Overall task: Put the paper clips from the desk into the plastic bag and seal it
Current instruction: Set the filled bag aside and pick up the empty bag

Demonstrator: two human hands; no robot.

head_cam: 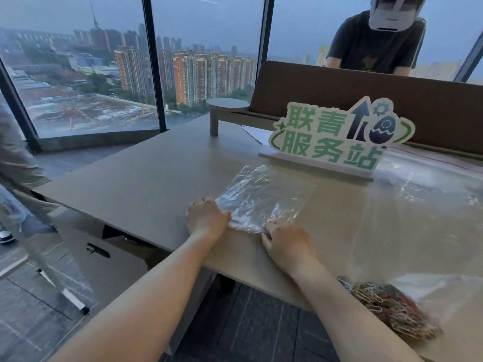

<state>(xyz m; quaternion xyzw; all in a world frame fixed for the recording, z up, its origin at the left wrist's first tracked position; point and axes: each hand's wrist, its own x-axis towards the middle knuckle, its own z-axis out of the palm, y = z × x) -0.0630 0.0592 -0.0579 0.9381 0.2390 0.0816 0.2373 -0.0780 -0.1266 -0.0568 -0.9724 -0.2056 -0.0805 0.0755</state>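
A small clear plastic bag (264,194) lies flat on the grey-beige desk (146,178), its near edge toward me. My left hand (206,216) pinches the bag's near-left corner. My right hand (285,241) pinches the near edge at its right end. A heap of coloured paper clips (392,307) lies at the desk's front right, close to my right forearm, partly under a large clear plastic sheet (418,218).
A green and white standing sign (339,137) stands just behind the bag. Behind it are a brown cardboard box (366,95) and a person in a dark shirt (376,40). A round grey stand (224,111) rises at the desk's back. Another person's sleeve (15,163) is at left.
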